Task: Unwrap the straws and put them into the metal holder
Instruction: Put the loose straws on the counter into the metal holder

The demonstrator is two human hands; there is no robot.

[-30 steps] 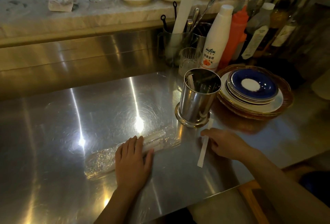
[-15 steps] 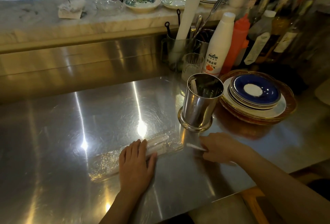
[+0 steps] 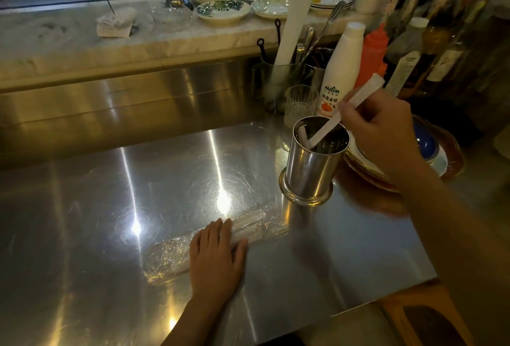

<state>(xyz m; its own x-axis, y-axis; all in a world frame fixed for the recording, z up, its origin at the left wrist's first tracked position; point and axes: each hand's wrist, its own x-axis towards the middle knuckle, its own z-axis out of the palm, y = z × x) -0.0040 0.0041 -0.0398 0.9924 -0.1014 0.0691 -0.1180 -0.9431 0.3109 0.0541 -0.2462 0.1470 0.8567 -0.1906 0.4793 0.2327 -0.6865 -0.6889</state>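
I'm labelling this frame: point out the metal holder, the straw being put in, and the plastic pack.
metal holder [image 3: 310, 171], head view, outer side wall
straw [image 3: 325, 130], head view, lower shaft over the holder's mouth
plastic pack [image 3: 168, 258], head view, crinkled left end

The wide steel counter is brushed metal, glossy, with fine circular scratches. The cylindrical metal holder is polished and mirror-like. The long white straw looks like matt paper. The clear crinkled plastic wrap is shiny.

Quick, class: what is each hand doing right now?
Left hand: open, flat on the plastic straw pack.
Right hand: closed on a white straw, entering the metal holder.
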